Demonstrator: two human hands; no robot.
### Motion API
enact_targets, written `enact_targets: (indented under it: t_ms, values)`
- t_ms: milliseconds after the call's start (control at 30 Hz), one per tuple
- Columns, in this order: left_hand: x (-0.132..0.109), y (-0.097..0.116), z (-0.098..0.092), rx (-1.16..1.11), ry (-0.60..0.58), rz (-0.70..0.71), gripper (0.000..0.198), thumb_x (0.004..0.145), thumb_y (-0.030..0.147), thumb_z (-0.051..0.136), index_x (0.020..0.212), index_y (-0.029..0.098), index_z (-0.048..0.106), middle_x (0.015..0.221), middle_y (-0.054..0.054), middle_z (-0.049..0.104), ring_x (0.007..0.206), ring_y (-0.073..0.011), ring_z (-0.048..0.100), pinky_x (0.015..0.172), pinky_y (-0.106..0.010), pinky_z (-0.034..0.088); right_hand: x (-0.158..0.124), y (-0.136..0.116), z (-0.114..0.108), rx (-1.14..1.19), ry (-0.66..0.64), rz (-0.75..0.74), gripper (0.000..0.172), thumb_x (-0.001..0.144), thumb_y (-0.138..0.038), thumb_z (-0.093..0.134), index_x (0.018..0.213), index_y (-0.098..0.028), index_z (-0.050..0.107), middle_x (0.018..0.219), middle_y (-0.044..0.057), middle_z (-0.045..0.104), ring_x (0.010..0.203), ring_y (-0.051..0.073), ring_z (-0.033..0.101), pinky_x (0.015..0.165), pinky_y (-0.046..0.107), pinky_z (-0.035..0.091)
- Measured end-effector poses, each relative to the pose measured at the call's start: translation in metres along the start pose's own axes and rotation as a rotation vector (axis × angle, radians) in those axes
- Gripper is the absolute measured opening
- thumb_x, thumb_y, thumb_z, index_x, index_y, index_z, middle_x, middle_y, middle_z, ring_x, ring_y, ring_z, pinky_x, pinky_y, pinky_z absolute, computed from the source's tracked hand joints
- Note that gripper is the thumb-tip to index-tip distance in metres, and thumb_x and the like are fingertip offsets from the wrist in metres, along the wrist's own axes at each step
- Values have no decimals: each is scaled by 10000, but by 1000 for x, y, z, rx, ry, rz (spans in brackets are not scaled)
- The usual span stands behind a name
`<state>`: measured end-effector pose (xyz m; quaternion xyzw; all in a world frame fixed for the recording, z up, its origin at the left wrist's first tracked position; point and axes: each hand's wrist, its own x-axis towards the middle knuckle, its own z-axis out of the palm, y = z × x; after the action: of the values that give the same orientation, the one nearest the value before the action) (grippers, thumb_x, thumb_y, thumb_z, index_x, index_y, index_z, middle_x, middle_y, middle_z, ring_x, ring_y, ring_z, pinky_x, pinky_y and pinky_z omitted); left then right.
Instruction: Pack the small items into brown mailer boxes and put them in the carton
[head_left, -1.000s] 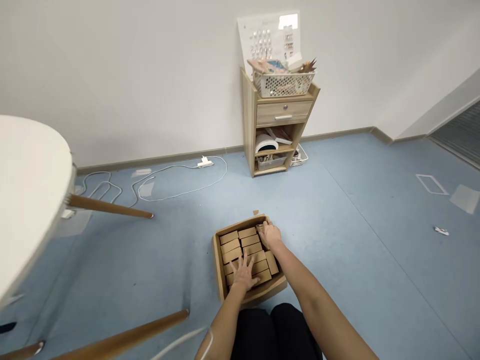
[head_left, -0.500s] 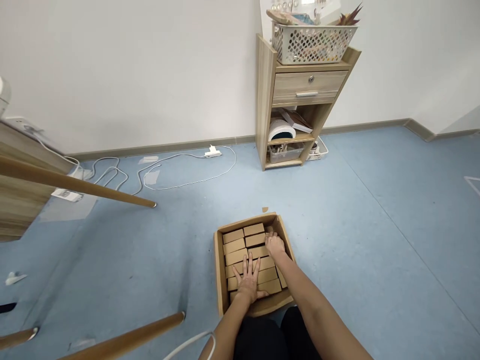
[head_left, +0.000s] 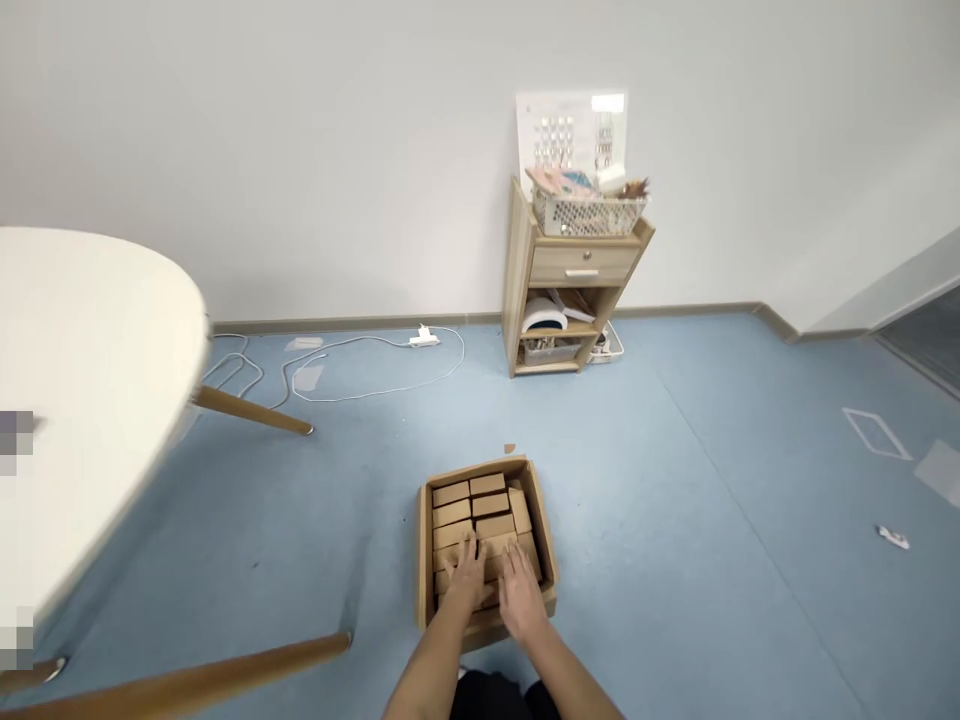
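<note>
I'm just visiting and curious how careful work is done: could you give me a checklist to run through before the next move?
1. Top of the carton open: ok.
2. Visible small boxes inside the carton: ok.
3. Left hand and right hand clear of the small boxes: not ok, both appear to touch them.
4. White cable clear of the carton: ok, lying apart on the floor.
5. Contents beneath the top layer in order: cannot tell, hidden.

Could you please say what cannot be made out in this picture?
Head view: parts of small boxes, covered by the left hand and right hand.
Head view: rest of the table, cut off by the left edge.
Head view: pieces on the white board, too small.
</note>
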<state>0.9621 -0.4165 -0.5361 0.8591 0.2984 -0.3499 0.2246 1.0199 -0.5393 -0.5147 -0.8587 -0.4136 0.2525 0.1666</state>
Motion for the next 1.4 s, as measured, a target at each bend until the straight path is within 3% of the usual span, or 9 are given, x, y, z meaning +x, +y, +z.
enact_targets:
  t_ms: [100, 200, 367, 533, 700, 833, 967, 1200, 1400]
  values:
    - [-69, 17, -15, -55, 155, 27, 841, 700, 265, 556, 1503, 255, 305, 1618, -81, 90, 1484, -332, 12, 1134, -656, -11, -50, -7, -39, 7, -106, 70, 572, 859, -153, 370, 1420, -136, 481, 1486, 107, 444, 1401, 276, 364, 1181, 424, 288]
    - [-149, 30, -36, -127, 242, -16, 823, 710, 252, 535, 1502, 263, 310, 1620, -63, 66, 1478, -319, -38, 1146, -626, -46, -94, -16, -80, 11, -138, 27, 611, 789, -134, 405, 1385, -177, 533, 1452, 90, 493, 1371, 304, 407, 1162, 461, 319]
    - [-298, 29, -99, -246, 445, -84, 776, 726, 167, 505, 1481, 263, 353, 1623, -33, 62, 1480, -304, -37, 1174, -612, 48, -153, -71, -163, -48, -206, -88, 604, 725, -148, 449, 1299, -224, 621, 1360, 84, 585, 1284, 315, 512, 1122, 446, 386]
    - [-441, -9, -139, -371, 819, -139, 622, 810, 118, 375, 1409, 268, 456, 1583, -25, 276, 1479, -271, 154, 1172, -561, 235, -187, -163, -248, -133, -276, -268, 565, 750, -152, 430, 1280, -173, 622, 1332, 124, 596, 1284, 298, 514, 1083, 416, 418]
    - [-550, -72, -124, -501, 1038, -381, 496, 850, 161, 365, 1305, 216, 556, 1523, -69, 397, 1443, -274, 280, 1154, -501, 318, -197, -254, -284, -161, -261, -469, 492, 791, -155, 388, 1210, -157, 647, 1275, 141, 621, 1249, 282, 545, 1065, 391, 421]
    - [-624, -120, -99, -644, 1162, -544, 488, 867, 207, 376, 1330, 229, 530, 1464, -75, 472, 1365, -259, 422, 1114, -464, 388, -201, -339, -286, -68, -290, -679, 456, 836, -192, 352, 1189, -160, 640, 1230, 140, 629, 1172, 257, 590, 1017, 359, 451]
    - [-686, -172, -76, -736, 1298, -604, 446, 902, 257, 359, 1305, 244, 547, 1393, -69, 532, 1276, -238, 519, 1077, -424, 436, -215, -442, -267, 24, -312, -781, 428, 880, -273, 343, 1195, -180, 617, 1195, 132, 638, 1082, 251, 629, 928, 354, 498]
    - [-784, -302, -45, -762, 1434, -679, 409, 914, 289, 350, 1238, 252, 596, 1312, -77, 582, 1196, -244, 576, 1018, -410, 481, -256, -631, -188, 174, -321, -897, 373, 887, -317, 365, 1137, -203, 618, 1164, 110, 655, 981, 224, 663, 883, 361, 513]
    - [-872, -402, -15, -843, 1353, -698, 393, 902, 326, 376, 1198, 235, 619, 1201, -83, 633, 1061, -240, 630, 928, -397, 517, -281, -777, -128, 248, -365, -968, 364, 885, -352, 396, 1127, -202, 623, 1149, 104, 668, 961, 215, 668, 861, 354, 515]
